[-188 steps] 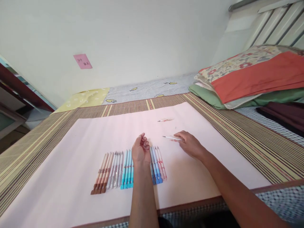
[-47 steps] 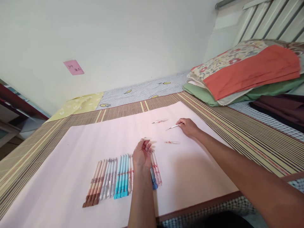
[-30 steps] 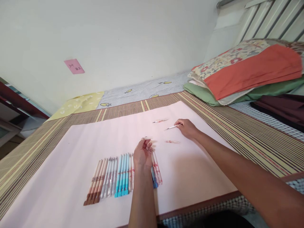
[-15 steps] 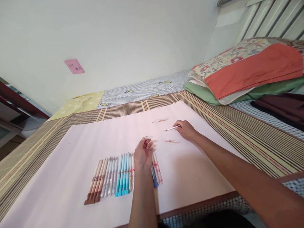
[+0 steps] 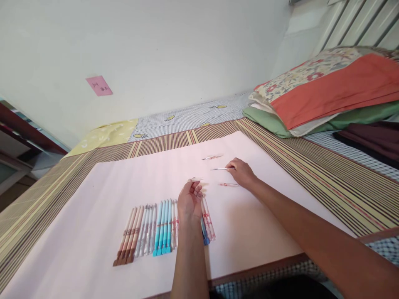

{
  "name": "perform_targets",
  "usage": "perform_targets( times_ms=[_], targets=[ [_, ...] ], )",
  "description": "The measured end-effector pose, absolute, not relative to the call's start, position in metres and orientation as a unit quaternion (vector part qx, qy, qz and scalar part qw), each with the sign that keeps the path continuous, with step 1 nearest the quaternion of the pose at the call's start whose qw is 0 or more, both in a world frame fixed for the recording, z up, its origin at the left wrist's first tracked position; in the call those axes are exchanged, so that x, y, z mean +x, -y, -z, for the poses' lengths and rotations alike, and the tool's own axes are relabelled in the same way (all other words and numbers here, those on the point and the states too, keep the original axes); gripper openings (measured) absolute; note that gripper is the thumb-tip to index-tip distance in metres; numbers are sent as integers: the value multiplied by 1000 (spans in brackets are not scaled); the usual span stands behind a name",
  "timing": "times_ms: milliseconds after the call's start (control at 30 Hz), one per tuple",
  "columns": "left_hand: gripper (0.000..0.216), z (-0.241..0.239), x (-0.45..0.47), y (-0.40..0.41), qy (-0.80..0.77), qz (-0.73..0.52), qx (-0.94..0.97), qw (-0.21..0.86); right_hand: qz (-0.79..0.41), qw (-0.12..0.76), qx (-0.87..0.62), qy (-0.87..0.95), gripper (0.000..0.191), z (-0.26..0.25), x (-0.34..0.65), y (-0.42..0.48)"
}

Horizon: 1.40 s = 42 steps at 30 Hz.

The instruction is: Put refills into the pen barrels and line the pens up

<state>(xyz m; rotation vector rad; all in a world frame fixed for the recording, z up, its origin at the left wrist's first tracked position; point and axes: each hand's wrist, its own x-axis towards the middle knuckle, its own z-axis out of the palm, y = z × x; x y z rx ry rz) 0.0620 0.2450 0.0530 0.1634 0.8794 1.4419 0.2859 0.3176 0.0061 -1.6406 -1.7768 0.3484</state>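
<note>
My left hand (image 5: 190,199) is palm up above the row of pens, thumb and fingers pinching a small whitish pen part (image 5: 196,179); its exact kind is too small to tell. Between the fingertips of my right hand (image 5: 241,171) is a thin white pen refill (image 5: 220,169), its tip pointing left toward the other hand. Under my right hand lies a clear pen barrel with red marks (image 5: 227,184). Farther back rests another refill beside a red-marked part (image 5: 212,157). My left wrist and forearm hide some pens in the row.
Brown pens (image 5: 128,236), clear pens (image 5: 146,230), bright blue pens (image 5: 162,228) and red-patterned pens (image 5: 208,220) lie side by side on a pale pink sheet (image 5: 124,178). The sheet covers a striped mat (image 5: 280,162). Folded bedding (image 5: 327,91) is piled at the back right.
My right hand has moved slightly left, bringing the refill's tip nearer my left hand and levelling the refill. The left hand keeps its pinch. The whole view has shifted a little.
</note>
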Motion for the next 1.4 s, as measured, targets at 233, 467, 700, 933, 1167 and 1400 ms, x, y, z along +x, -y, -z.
perform_targets(
  times_ms=[233, 467, 700, 933, 1167, 1400],
  targets=[
    [8, -56, 63, -245, -404, -638, 67, 652, -175, 388, -625, 654, 13, -3, 279, -320],
    [6, -62, 64, -244, -373, -641, 67, 668, -232, 438, -588, 640, 17, -38, 264, -293],
    [13, -62, 65, -242, -377, -639, 103, 663, -346, 501, -549, 572, 19, -56, 240, -257],
    [21, -60, 69, -241, -360, -642, 160, 658, -382, 517, -537, 546, 21, -50, 227, -236],
    [37, -57, 70, -241, -356, -649, 214, 637, -368, 505, -548, 556, 21, -53, 224, -226],
    [35, -56, 71, -241, -365, -648, 225, 630, -373, 495, -539, 570, 21, -55, 218, -222]
  ],
)
